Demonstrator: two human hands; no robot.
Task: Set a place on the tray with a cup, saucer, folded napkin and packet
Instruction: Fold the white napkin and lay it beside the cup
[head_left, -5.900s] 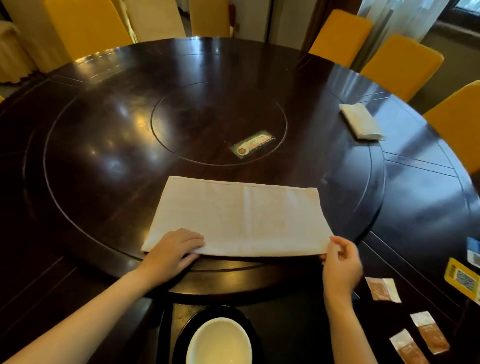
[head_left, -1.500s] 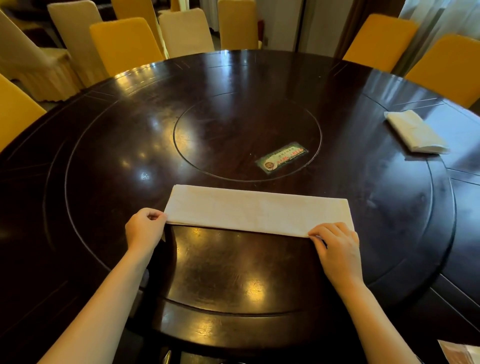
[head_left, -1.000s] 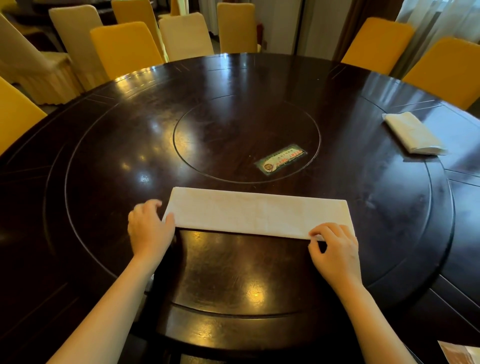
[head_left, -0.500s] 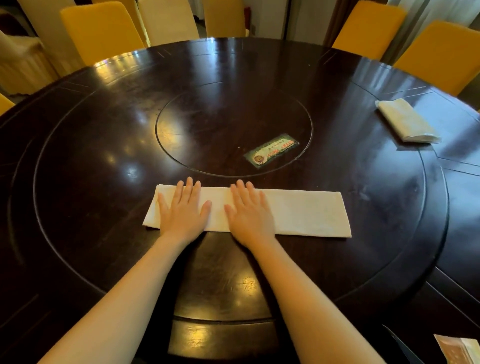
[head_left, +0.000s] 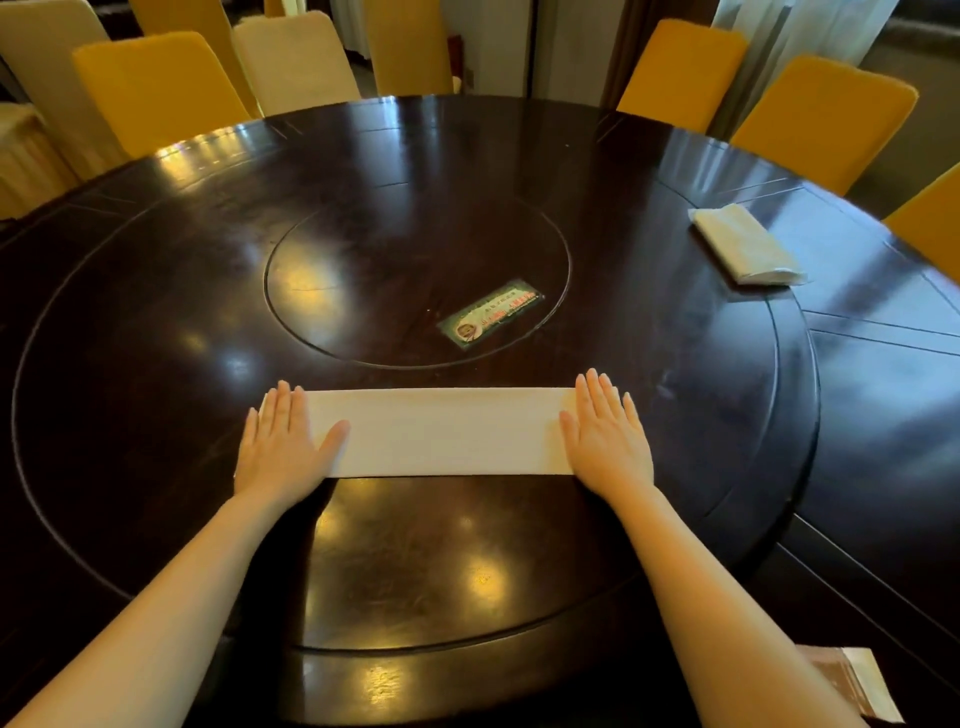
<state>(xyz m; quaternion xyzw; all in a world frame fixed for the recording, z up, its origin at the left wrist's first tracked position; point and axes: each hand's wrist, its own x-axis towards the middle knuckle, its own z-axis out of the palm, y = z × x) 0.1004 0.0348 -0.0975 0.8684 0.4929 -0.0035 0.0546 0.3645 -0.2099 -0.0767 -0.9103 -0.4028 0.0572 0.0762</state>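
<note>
I observe the napkin (head_left: 441, 432) folded into a long, narrow white strip, lying flat on the raised dark turntable (head_left: 727, 415) of the round table (head_left: 883, 374). My left hand (head_left: 283, 441) lies flat on the strip's left end, palm down, fingers straight and together, thumb angled inward across the cloth; it grips nothing and merely presses. My right hand (head_left: 605, 434) lies likewise on the right end, palm down, fingers extended, grasping nothing. Between the two hands the bare middle of the strip is exposed, its near edge running straight from thumb to thumb. Both forearms are bare and reach in from the bottom corners of the view. Just beyond the fingertips, nearer the right hand than the left, a small green printed card (head_left: 491, 313) lies at an angle inside the inner ring of the turntable. Well beyond and to the right of the right hand, a second folded white cloth (head_left: 743, 244) sits off the turntable on the outer table surface. Behind the right forearm, at the bottom right corner, a brown-and-white packet (head_left: 852, 680) rests on the table, partly cut off by the frame. Beyond both hands, yellow-covered chairs (head_left: 156, 88) and cream-covered ones stand around the table's far rim.
</note>
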